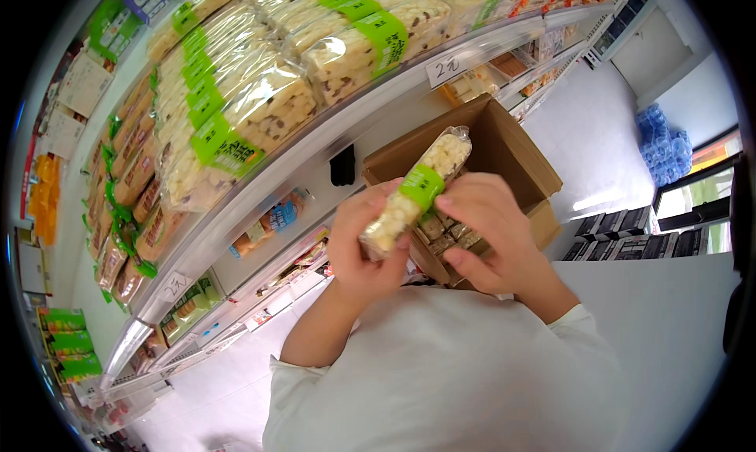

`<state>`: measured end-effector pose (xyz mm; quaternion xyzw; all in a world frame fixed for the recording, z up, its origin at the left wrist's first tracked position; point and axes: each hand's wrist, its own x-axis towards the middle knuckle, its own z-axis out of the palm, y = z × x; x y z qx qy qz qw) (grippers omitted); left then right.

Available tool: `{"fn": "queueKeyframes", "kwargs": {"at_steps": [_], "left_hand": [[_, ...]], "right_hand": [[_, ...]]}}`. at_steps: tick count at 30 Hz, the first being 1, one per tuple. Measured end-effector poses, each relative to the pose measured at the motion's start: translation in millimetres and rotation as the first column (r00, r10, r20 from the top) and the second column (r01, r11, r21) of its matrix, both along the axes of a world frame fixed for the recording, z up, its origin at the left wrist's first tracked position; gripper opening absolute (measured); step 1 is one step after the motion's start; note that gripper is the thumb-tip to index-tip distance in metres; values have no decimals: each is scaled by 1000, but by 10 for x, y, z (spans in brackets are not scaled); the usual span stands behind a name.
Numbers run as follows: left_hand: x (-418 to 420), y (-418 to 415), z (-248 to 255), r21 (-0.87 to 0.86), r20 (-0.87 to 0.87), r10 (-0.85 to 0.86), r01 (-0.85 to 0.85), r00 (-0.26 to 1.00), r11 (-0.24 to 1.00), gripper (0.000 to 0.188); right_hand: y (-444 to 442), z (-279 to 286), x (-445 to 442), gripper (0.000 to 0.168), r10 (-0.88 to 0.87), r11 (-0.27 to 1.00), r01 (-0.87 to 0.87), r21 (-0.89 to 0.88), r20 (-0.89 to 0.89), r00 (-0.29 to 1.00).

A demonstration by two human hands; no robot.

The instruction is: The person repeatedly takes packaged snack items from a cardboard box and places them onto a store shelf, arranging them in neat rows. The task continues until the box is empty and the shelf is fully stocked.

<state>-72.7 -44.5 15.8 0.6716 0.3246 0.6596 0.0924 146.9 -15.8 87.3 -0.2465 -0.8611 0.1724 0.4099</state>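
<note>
A clear-wrapped bar of pale puffed-grain snack [444,156] with a green paper band is in my left hand [360,239], which grips its near end. It is tilted, its far end pointing up and right, above an open cardboard box [514,139]. My right hand [502,233] is beside the bar with thumb and fingers apart. Its fingertips are close to the green band; whether they touch it I cannot tell. Below the hands, more wrapped snack packs [440,230] lie inside the box, partly hidden.
A curved shelf edge [378,103] crosses on the left, bearing rows of similar green-banded snack packs [271,103]. Long bread packs [136,180] lie farther left. Lower shelves hold packaged food [271,219]. Blue bottle packs [664,142] and dark cartons [638,236] are at right.
</note>
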Motion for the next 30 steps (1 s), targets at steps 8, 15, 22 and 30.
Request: {"fn": "queueKeyframes", "kwargs": {"at_steps": [8, 15, 22, 30], "left_hand": [[-155, -412, 294, -325, 737, -33, 396, 675, 859, 68], [-412, -603, 118, -190, 334, 121, -59, 935, 980, 52], [-635, -841, 423, -215, 432, 133, -41, 892, 976, 56], [-1236, -701, 751, 347, 70, 505, -496, 860, 796, 67]], "right_hand": [[-56, -66, -287, 59, 14, 838, -221, -500, -384, 923], [161, 226, -459, 51, 238, 885, -276, -375, -144, 960], [178, 920, -963, 51, 142, 711, -382, 591, 412, 900], [684, 1579, -1509, 70, 258, 571, -443, 692, 361, 896]]}}
